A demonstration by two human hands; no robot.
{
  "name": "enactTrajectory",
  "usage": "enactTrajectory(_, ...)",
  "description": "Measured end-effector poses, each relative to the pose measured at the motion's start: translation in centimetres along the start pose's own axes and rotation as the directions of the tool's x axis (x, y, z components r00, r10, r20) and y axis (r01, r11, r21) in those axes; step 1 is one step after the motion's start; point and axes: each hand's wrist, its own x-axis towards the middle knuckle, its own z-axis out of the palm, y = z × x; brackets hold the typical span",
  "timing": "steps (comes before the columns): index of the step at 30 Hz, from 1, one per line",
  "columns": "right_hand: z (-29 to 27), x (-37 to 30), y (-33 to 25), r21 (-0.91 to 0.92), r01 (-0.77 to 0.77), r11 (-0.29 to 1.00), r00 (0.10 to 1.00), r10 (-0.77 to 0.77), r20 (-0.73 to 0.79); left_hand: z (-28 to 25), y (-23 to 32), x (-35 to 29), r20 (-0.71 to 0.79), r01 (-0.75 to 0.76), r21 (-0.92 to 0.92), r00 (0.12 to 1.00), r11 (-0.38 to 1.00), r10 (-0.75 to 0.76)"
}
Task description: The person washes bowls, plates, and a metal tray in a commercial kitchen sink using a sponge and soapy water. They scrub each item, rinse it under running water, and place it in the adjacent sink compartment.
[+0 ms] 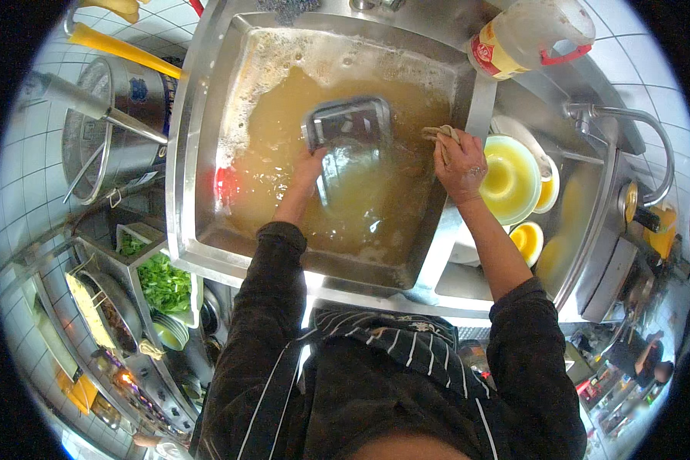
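In a steel sink (182, 153) stands brown, murky water (276, 146) with foam along its far and left sides. A rectangular metal pan (350, 115) slants in it; its far end shows above the water and its near part is under the surface. My left hand (308, 169) grips the pan by its left edge, thumb and fingers partly hidden. Over the sink's right side, my right hand (463, 165) is closed around a beige rag (440, 133), apart from the pan.
Right of the sink, a second basin holds a large pale bowl (511, 176) and yellow bowls (527, 241), with a curved tap (636, 115) beyond. A clear jug (533, 38) stands at the far right corner. Leftward are a steel pot (123, 138) and chopped greens (163, 284).
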Motion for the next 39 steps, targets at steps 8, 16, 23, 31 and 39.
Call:
enactTrajectory(8, 1.2, -1.0, -3.2, 0.155, -0.325, 0.933, 0.940, 0.302, 0.158, -6.6, -0.9, -6.8, 0.058, 0.219, -0.559, 0.973, 0.800, -0.225)
enactTrajectory(16, 7.3, -6.5, -8.2, 0.171, -0.866, 0.470, 0.454, 0.595, 0.663, -7.2, -2.4, -12.8, -0.110, 0.156, -0.594, 0.956, 0.789, -0.272)
enactTrajectory(23, 3.3, -7.9, -18.7, 0.666, -0.621, 0.413, 0.747, 0.052, 0.663, -2.7, -1.9, -14.4, -0.018, 0.291, -0.608, 0.925, 0.739, -0.379)
enactTrajectory(31, 6.5, -6.5, -16.4, 0.280, -0.158, 0.947, 0.909, 0.028, 0.417, -3.1, -1.7, -16.7, 0.131, 0.325, -0.726, 0.931, 0.606, -0.342)
enactTrajectory(39, 3.4, -7.8, -19.1, 0.630, -0.055, 0.775, 0.925, -0.198, 0.324, -2.9, -2.1, -15.5, 0.098, 0.253, -0.778, 0.953, 0.575, -0.287)
